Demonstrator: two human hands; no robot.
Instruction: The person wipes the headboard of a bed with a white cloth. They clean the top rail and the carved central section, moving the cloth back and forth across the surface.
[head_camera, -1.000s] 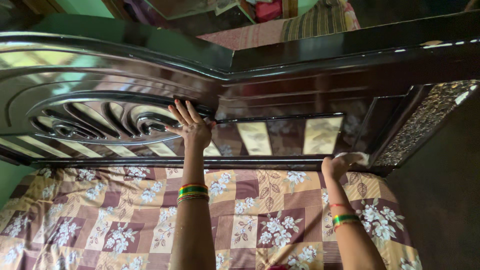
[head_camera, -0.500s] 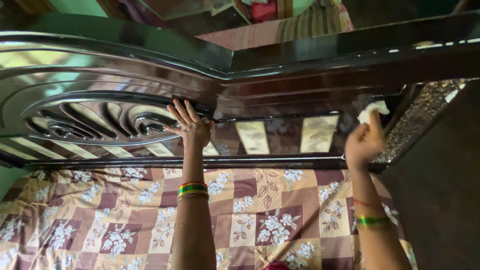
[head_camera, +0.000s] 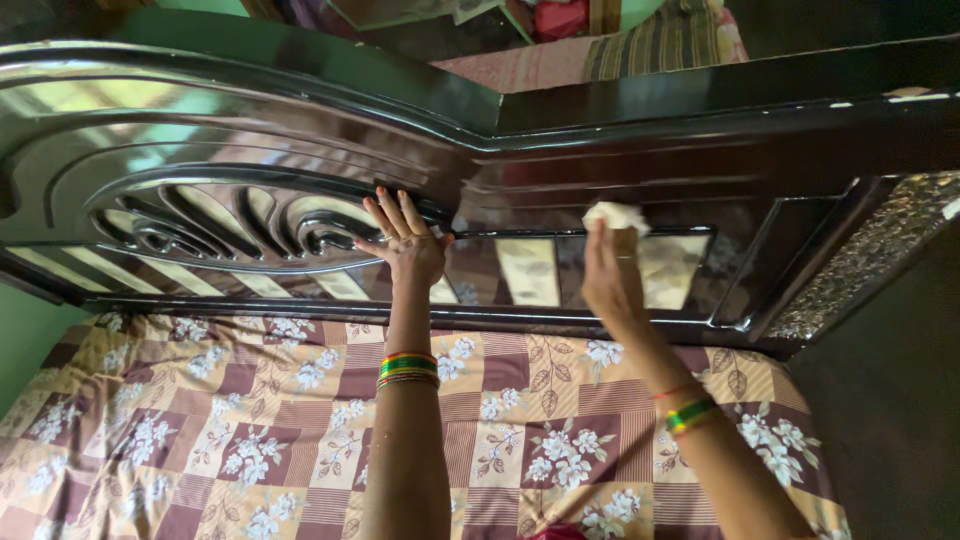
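Note:
A dark, glossy wooden headboard (head_camera: 620, 150) with carved scrolls on the left and mirrored panels along its lower part fills the view. My left hand (head_camera: 405, 240) rests flat on it, fingers spread, just right of the carved scrollwork (head_camera: 240, 225). My right hand (head_camera: 608, 270) holds a small white cloth (head_camera: 613, 215) pressed against the headboard at the top edge of a mirrored panel (head_camera: 530, 270). Both wrists wear green and orange bangles.
Below the headboard lies a bed with a brown and yellow checked sheet (head_camera: 250, 430) printed with white flowers. A patterned side panel (head_camera: 875, 250) stands at the right. A green wall (head_camera: 25, 335) shows at the left.
My right hand has lifted from the headboard's lower rail at the right, moved up and to the left with the white cloth, and now presses it near the middle. My left hand has stayed put.

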